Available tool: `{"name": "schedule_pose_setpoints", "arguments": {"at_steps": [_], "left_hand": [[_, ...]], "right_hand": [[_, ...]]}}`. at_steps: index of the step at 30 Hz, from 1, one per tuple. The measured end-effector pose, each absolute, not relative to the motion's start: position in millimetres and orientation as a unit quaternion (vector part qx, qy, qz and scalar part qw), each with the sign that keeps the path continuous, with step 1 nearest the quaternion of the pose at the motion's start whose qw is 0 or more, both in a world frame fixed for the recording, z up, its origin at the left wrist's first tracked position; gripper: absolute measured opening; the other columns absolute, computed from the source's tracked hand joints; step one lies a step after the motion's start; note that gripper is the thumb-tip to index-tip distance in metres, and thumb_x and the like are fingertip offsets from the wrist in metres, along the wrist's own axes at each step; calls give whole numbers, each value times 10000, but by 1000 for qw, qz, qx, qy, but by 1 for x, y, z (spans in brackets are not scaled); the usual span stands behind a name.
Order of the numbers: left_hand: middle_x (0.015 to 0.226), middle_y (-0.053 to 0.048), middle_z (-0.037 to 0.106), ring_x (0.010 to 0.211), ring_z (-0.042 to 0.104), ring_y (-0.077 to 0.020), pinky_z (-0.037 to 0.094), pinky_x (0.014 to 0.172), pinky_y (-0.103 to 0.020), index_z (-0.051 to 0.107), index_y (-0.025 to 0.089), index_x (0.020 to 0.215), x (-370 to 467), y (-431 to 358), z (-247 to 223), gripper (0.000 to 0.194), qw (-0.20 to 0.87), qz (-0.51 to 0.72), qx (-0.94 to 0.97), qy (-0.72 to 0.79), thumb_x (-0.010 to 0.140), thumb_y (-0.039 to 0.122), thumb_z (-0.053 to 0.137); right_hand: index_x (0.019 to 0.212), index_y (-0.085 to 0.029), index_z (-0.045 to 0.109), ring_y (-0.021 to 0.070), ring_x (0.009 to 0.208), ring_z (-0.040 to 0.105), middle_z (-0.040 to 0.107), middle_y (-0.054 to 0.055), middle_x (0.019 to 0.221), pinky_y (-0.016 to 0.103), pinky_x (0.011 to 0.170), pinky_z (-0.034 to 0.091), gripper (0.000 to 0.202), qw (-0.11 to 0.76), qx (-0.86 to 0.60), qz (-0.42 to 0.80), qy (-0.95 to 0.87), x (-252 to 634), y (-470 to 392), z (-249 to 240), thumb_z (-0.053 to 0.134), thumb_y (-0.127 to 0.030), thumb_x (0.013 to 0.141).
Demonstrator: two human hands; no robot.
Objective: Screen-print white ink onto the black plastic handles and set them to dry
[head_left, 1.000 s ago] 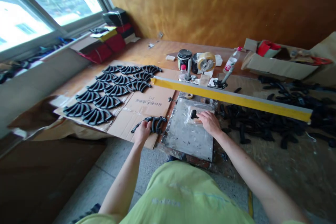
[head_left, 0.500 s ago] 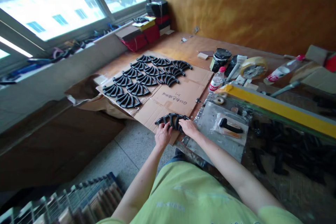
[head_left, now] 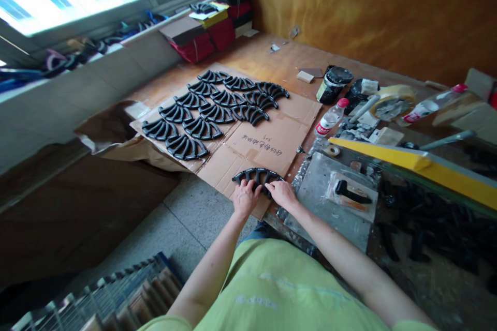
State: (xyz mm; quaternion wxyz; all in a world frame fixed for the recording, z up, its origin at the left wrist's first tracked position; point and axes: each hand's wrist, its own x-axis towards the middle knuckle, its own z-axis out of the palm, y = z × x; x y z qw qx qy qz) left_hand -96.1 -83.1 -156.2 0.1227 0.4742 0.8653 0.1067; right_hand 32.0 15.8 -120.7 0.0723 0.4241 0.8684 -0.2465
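Close to the cardboard's near edge lies a fan-shaped row of black curved pieces (head_left: 261, 176), like short padded handles. My left hand (head_left: 244, 197) rests on the row's left part, its fingers bent over the near ends. My right hand (head_left: 281, 193) grips the row's right end, fingers closed together. Both hands hide the near ends of some pieces. Farther off on the cardboard sheet (head_left: 256, 152), several similar black fans (head_left: 215, 114) lie close together in rows. A single black piece (head_left: 352, 193) lies on a pad right of my right hand.
A grey plate (head_left: 330, 222) carries the pad. Beyond it stand a bottle with a red cap (head_left: 331, 118), a black-stained jar (head_left: 334, 84) and a tape roll (head_left: 393, 102). A yellow bar (head_left: 423, 163) crosses the right side, beside a dark heap of pieces (head_left: 435, 222).
My hands stay at the same fan, and the left fingers lie slightly farther over it. The camera view has shifted a little; the other fans remain in place.
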Motion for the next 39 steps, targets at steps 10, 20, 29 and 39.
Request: {"name": "schedule_pose_setpoints", "arguments": {"at_steps": [10, 20, 29, 39], "left_hand": [[1016, -78, 611, 896, 573, -218, 406, 892, -352, 653, 223, 1075, -172, -12, -153, 386, 125, 114, 554, 815, 882, 518, 495], [1092, -110, 599, 974, 585, -249, 426, 907, -374, 664, 208, 1087, -275, 76, -157, 394, 94, 77, 571, 812, 877, 502, 505], [1330, -202, 490, 1131, 565, -289, 443, 938, -405, 543, 140, 1278, -279, 54, -169, 458, 9, 166, 537, 827, 906, 396, 465], [1160, -125, 592, 873, 644, -219, 543, 722, -355, 626, 205, 1076, -158, 10, -164, 408, 236, 329, 537, 740, 854, 512, 476]], "right_hand": [[1240, -117, 624, 228, 1060, 617, 682, 153, 1119, 304, 956, 414, 406, -14, 468, -265, 843, -14, 39, -140, 482, -349, 938], [1288, -128, 591, 253, 1114, 592, 643, 177, 1190, 338, 992, 409, 476, -37, 486, -294, 822, -116, 108, -148, 581, -366, 876], [1413, -173, 443, 227, 1178, 577, 608, 120, 1295, 334, 994, 433, 630, -50, 414, -401, 815, -132, 133, -135, 632, -322, 831], [1083, -261, 704, 181, 1038, 632, 710, 21, 1102, 314, 944, 452, 262, -166, 505, -319, 785, 112, 52, -71, 493, -258, 926]]}}
